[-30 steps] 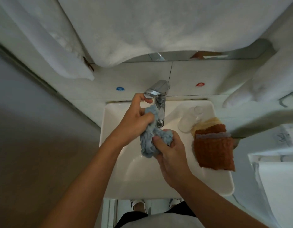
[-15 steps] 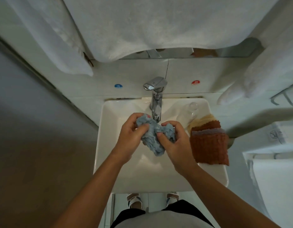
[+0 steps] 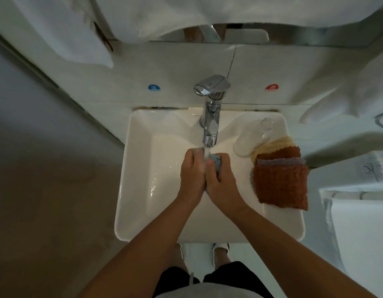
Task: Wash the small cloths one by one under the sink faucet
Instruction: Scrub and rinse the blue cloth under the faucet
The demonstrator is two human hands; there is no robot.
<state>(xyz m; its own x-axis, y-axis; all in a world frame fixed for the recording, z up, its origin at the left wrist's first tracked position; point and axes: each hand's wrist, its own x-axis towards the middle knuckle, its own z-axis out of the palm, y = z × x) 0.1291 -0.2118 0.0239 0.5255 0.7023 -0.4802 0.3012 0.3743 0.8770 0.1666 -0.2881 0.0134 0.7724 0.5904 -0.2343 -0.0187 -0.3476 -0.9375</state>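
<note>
While water runs — hands (image 3: 207, 177) seemingly squeezing blue cloth (image 3: 217, 161)

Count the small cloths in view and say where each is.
4 visible: blue cloth squeezed between both hands under the faucet; rust, lilac and yellow cloths stacked on the sink's right rim. More may be hidden.

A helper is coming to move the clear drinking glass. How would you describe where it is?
Find the white sink under the chrome faucet. On its rim at the back right corner stands the glass, right of the spout and just behind the stack of cloths. It is the only see-through thing there.
</note>
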